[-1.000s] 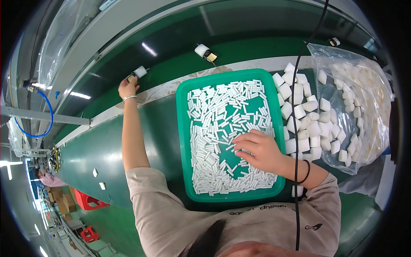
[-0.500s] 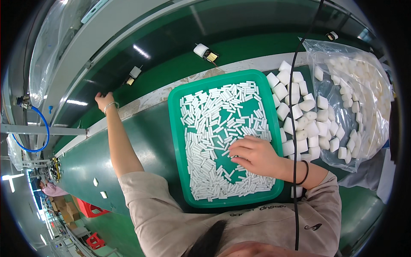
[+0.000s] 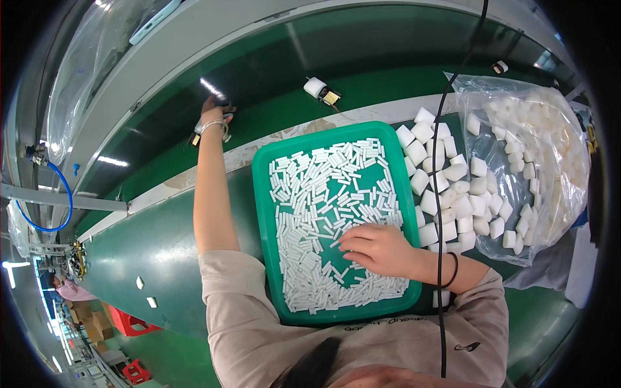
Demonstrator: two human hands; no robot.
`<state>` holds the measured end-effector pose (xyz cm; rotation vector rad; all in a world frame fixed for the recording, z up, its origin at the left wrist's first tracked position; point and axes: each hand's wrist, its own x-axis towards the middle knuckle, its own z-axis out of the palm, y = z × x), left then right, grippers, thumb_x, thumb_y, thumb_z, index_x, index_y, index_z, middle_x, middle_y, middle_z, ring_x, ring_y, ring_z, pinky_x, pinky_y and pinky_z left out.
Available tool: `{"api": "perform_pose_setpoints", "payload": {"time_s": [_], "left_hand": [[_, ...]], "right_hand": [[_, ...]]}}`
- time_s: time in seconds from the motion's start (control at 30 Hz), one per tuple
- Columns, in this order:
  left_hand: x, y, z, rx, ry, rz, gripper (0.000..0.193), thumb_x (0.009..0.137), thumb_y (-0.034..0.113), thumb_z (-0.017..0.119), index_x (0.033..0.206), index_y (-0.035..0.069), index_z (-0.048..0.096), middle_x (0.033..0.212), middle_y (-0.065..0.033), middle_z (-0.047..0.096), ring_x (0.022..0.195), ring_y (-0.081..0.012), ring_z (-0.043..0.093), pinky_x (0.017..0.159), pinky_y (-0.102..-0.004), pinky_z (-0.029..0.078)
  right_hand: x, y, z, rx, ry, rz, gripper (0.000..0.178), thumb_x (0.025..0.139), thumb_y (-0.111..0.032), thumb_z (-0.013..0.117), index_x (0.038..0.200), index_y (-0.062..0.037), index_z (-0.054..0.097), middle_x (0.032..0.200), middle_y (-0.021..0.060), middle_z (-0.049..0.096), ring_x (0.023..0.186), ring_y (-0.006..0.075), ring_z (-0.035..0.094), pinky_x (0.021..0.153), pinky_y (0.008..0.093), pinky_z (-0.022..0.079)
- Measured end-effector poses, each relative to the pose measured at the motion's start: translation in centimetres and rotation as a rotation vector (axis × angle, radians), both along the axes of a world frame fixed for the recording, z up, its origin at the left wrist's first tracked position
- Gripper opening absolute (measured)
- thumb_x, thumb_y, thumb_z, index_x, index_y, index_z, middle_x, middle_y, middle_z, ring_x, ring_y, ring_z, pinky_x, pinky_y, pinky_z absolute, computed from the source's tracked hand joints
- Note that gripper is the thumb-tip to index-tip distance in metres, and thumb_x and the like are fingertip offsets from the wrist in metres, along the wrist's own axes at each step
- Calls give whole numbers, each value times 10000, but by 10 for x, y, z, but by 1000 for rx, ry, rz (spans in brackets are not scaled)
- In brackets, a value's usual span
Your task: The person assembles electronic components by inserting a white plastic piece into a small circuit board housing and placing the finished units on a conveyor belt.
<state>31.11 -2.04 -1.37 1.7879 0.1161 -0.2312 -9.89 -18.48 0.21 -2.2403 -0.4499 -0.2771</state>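
My right hand (image 3: 375, 247) is inside a green tray (image 3: 261, 213), its fingers bent down among many short white tubes (image 3: 304, 236). One tube lies right at the fingertips; whether they grip it is hidden. My left arm stretches out past the tray, and my left hand (image 3: 215, 115) is over a small assembly with a yellowish end (image 3: 195, 138) on the green belt. The hand covers most of that assembly. The fingers are smeared and partly hidden, so their grip does not show.
Farther along the green belt (image 3: 381, 87) lie another white-and-yellow assembly (image 3: 321, 91) and a third (image 3: 499, 66). Right of the tray are white foam-like blocks (image 3: 461, 205), some spilling from a clear plastic bag (image 3: 550, 161). A black cable (image 3: 442, 310) hangs across the right side.
My left hand has moved right along the belt onto the nearest assembly. My right hand stays in the tray, with its fingers a little more to the left. The whole view has shifted slightly.
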Motion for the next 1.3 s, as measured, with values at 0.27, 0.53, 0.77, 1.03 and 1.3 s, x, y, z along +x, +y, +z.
{"api": "perform_pose_setpoints", "payload": {"time_s": [0.27,0.53,0.77,1.03,1.3], "left_hand": [[-2,78,56,1039,-246,46,442,792,475,444,1054,151,591,863,-107,638,785,-228,600,709,-333,453],[-17,59,51,1528,-351,-695,720,666,305,687,1285,353,322,1057,-107,586,992,-275,550,811,-371,450],[-26,62,50,1646,-411,-637,547,681,253,674,1179,310,456,971,-79,617,913,-256,589,771,-368,472],[9,164,47,1277,-316,171,488,793,476,505,1156,150,493,987,-135,613,799,-250,617,624,-351,497],[-106,72,64,-425,193,-331,363,821,250,581,1106,49,476,911,-74,552,706,-135,505,548,-234,421]], "right_hand": [[1,-4,3,-4,37,47,106,732,-137,623,823,-90,597,893,3,585,750,172,586,597,263,479],[1,0,0,-19,41,65,104,736,-138,619,824,-89,594,888,6,583,766,177,583,610,272,480],[0,-1,-1,-7,62,86,99,742,-140,613,822,-89,586,874,12,580,769,187,575,619,280,474],[-3,4,9,-109,-11,176,246,667,-209,662,872,-105,575,853,-8,550,749,163,549,598,267,461],[-8,0,-12,-312,-87,245,93,694,-135,582,771,-92,551,743,5,489,720,156,516,519,267,442]]}}
